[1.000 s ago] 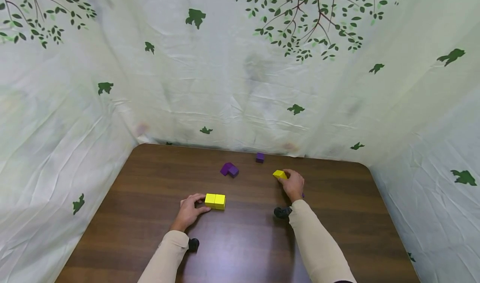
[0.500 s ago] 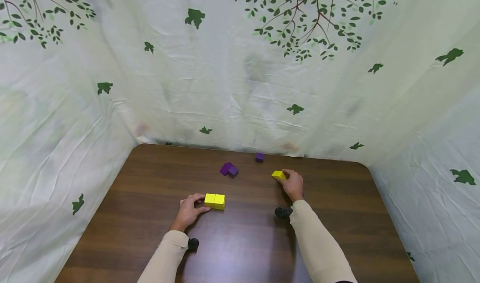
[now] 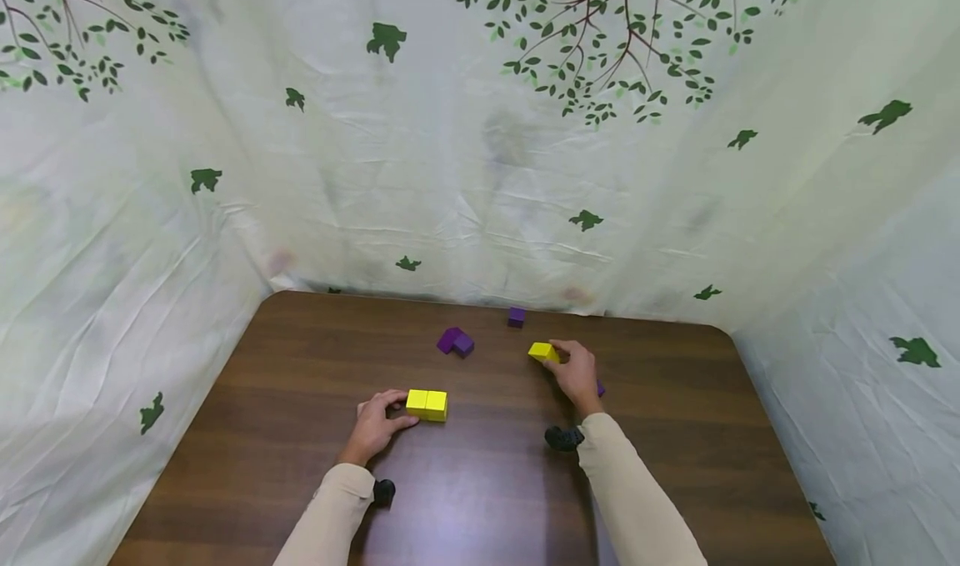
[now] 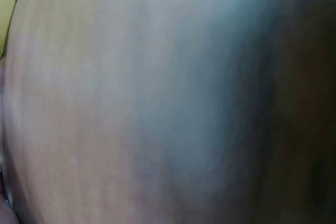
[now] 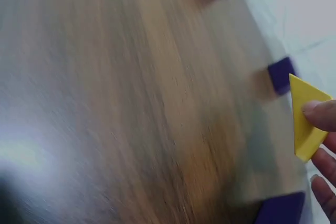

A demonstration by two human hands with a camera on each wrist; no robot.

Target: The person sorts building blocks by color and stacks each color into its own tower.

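In the head view, my left hand (image 3: 378,427) is low over the table, its thumb and fingers gripping the left end of two yellow cubes (image 3: 426,405) that sit side by side. Only a corner of yellow (image 4: 6,11) shows in the left wrist view. My right hand (image 3: 576,374) pinches a yellow triangular block (image 3: 542,351) above the table, towards the back right. The right wrist view shows the thumb pressed on a flat face of this triangular block (image 5: 304,121), with fingers on its other side.
Two purple blocks (image 3: 455,342) touch each other behind the yellow cubes. One purple cube (image 3: 516,318) stands near the table's back edge. Another purple block (image 3: 601,388) is partly hidden by my right hand. A leaf-printed cloth (image 3: 450,174) hangs beyond the wooden table (image 3: 300,341).
My right hand has moved a little to the left with the yellow triangular block, uncovering more of the purple block behind it. My left hand stays at the yellow cubes.
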